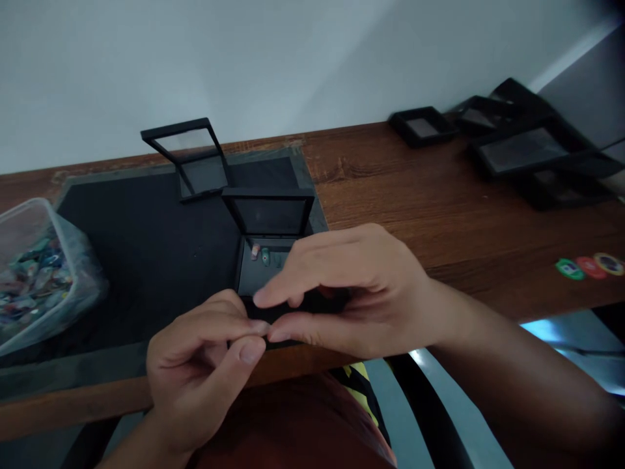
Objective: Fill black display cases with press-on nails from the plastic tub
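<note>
My left hand (205,365) is closed in a pinch at the table's front edge, thumb against index fingertip. Whatever it holds there is too small or too hidden to name. My right hand (351,293) reaches in from the right, its thumb tip touching or nearly touching the left fingertips. Its index finger stretches out above, apart from the thumb, with nothing visible between them. Just behind the hands lies a black display case (247,270) with its windowed lid (271,215) raised. Small decorated pieces, like press-on nails (265,256), lie inside; my right hand hides part of the case.
Another black frame case (204,185) stands opened on the dark mat (146,241). A clear plastic tub (81,260) of colourful small pieces is at left. Several black frames (522,153) pile up at the back right, near round badges (588,266) on the wooden table (390,189).
</note>
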A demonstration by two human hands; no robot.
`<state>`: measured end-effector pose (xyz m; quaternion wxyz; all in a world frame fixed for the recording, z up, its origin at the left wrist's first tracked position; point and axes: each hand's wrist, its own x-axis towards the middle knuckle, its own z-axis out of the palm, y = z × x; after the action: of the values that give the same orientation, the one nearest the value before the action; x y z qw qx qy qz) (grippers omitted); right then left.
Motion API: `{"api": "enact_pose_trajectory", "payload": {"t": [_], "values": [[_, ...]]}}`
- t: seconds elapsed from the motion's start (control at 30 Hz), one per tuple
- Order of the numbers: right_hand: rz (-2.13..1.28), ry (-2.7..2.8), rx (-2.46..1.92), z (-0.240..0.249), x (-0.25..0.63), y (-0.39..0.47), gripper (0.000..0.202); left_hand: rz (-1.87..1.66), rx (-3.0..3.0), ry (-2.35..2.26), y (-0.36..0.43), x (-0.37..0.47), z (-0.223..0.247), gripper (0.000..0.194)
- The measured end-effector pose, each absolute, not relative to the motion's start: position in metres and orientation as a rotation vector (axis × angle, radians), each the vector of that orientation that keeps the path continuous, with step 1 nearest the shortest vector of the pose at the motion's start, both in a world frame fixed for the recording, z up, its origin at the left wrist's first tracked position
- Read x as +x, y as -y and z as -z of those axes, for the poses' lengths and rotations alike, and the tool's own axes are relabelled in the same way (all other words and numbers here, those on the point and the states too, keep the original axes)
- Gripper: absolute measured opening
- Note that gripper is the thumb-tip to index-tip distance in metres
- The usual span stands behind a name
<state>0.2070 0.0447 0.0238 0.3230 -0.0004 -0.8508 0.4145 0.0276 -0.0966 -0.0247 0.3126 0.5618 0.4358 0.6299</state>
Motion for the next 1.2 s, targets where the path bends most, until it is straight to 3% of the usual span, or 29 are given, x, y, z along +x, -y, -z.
{"api": "enact_pose_trajectory", "payload": {"t": [0.23,0.53,1.2], "values": [[-1.131,2.207,0.045,-0.027,0.208,-0.043,0.011,-1.588,1.505,-1.120,0.097,0.027,0.020,0.023],[-0.999,2.320,-0.011,-0.025,0.207,-0.040,0.020,-1.627,1.328,-1.196,0.092,0.031,0.016,0.013],[-1.140,2.250,-0.039,-0.025,0.207,-0.042,0.015,-1.551,1.300,-1.175,0.097,0.038,0.020,0.014]]}}
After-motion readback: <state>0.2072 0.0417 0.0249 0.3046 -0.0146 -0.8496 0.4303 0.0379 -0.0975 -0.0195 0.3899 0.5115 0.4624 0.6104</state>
